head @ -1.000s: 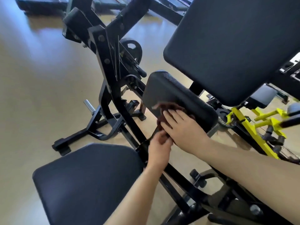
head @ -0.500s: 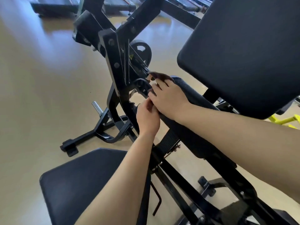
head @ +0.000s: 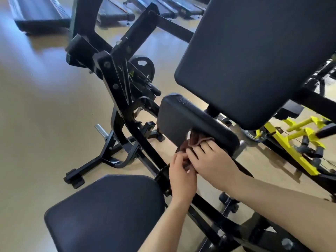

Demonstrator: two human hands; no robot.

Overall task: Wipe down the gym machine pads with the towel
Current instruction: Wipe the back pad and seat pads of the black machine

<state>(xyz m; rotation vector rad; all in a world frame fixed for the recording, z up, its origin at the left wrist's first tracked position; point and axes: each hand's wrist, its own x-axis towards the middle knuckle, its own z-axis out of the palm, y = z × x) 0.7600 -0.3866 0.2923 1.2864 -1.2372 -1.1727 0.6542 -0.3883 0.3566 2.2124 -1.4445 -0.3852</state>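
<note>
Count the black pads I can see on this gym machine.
3. The seat pad lies nearest, lower left. The small middle pad sits just above both hands, the brown towel pressed on it. The large pad fills the upper right. Others may be hidden behind it.

- Legible text, brand names, numbers: none can be read.
- Small yellow triangular mark [head: 131, 74] on the black machine frame [head: 116, 82], near the weight plate [head: 143, 67]; its content is too small to make out.
- White tag [head: 189, 134] on the brown towel [head: 195, 140]: no print discernible.
</note>
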